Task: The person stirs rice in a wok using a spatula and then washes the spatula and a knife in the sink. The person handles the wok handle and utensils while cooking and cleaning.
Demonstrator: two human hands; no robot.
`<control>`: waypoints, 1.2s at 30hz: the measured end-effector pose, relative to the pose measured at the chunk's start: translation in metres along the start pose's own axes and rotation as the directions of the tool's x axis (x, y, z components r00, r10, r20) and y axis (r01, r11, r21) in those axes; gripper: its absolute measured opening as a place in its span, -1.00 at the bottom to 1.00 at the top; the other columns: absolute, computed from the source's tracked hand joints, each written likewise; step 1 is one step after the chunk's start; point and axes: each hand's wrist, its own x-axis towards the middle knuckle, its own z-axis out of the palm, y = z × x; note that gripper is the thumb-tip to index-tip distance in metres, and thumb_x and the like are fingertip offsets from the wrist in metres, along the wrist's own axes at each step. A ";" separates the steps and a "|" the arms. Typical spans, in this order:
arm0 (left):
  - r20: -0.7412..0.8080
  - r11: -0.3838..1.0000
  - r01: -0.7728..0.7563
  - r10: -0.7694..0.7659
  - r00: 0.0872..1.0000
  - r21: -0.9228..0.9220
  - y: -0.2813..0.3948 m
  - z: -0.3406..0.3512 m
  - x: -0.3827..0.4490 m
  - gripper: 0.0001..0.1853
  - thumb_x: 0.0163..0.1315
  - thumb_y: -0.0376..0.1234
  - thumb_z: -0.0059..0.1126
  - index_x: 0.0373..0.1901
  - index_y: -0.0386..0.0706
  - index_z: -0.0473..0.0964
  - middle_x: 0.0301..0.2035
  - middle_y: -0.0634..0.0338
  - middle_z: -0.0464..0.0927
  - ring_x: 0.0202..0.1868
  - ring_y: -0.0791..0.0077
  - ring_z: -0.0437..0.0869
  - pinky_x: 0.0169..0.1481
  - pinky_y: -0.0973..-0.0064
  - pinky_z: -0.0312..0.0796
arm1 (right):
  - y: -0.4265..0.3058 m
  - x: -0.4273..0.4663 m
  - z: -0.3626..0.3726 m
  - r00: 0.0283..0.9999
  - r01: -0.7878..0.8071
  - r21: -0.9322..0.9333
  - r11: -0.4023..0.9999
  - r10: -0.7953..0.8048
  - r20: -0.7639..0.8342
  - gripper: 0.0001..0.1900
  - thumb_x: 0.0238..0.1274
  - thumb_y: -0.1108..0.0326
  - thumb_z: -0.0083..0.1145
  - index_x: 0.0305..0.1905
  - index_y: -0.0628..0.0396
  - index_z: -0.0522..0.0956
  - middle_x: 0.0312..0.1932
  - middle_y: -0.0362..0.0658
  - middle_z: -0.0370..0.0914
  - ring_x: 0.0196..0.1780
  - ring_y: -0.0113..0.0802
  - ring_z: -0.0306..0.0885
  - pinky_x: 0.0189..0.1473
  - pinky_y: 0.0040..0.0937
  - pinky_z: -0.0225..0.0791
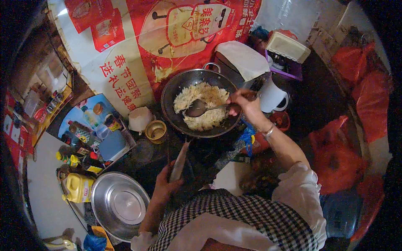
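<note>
A dark wok (171,100) with a long handle (180,160) and a small metal loop on its far rim stands in front of me. My left hand (168,182) grips the end of that handle. Inside lies a broad heap of cooked rice (216,94), browner toward its upper right. My right hand (243,102), raised over the wok's right rim, holds a ladle by its shaft. The ladle's round dark bowl (196,108) rests in the rice, left of the middle.
To the wok's right are a white mug (272,95) and a white cloth (243,58). A brass-coloured cup (155,131) sits close on the left. Nearer me are a steel basin (103,200), a yellow oil jug (78,188) and several bottles (78,131). Red plastic bags (336,157) hang at right.
</note>
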 end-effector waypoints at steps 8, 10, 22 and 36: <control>0.001 0.999 -0.024 0.024 1.000 0.028 0.006 0.006 0.001 -0.29 -0.06 -0.42 0.26 0.23 -0.21 0.26 -0.23 0.25 0.47 -0.28 0.55 0.48 -0.16 0.61 0.35 | 0.020 -0.008 0.006 1.000 0.021 -0.027 0.999 -0.022 -0.019 -0.91 0.20 0.45 0.05 -0.36 0.25 0.49 -0.39 -0.05 0.61 -0.56 -0.38 0.57 -0.56 -0.49 0.45; -0.002 0.999 -0.026 0.026 1.000 0.024 -0.002 0.002 0.001 -0.29 -0.05 -0.42 0.26 0.23 -0.22 0.26 -0.22 0.25 0.47 -0.28 0.56 0.48 -0.17 0.61 0.34 | -0.014 -0.019 0.002 0.998 -0.041 -0.060 0.997 0.037 -0.058 -0.88 0.22 0.41 0.05 -0.33 0.24 0.49 -0.38 -0.05 0.61 -0.56 -0.38 0.57 -0.56 -0.49 0.45; 0.008 0.998 -0.038 0.038 0.999 -0.041 -0.014 -0.002 0.004 -0.27 -0.04 -0.42 0.25 0.26 -0.25 0.23 -0.11 0.19 0.49 -0.10 0.45 0.48 0.01 0.53 0.34 | -0.066 -0.049 -0.037 0.974 -0.078 -0.268 0.960 0.016 -0.227 -0.85 0.11 0.37 0.05 -0.41 0.24 0.53 -0.46 -0.09 0.59 -0.62 -0.42 0.53 -0.57 -0.51 0.43; 0.052 0.995 -0.080 0.077 0.996 0.063 -0.002 0.004 0.009 -0.25 -0.06 -0.41 0.26 0.26 -0.26 0.22 -0.11 0.17 0.49 -0.14 0.47 0.49 -0.04 0.54 0.36 | 0.047 -0.048 -0.053 0.931 0.083 -0.002 0.997 -0.078 -0.357 -0.80 0.22 0.28 0.05 -0.34 0.24 0.48 -0.36 -0.01 0.59 -0.53 -0.28 0.57 -0.45 -0.36 0.52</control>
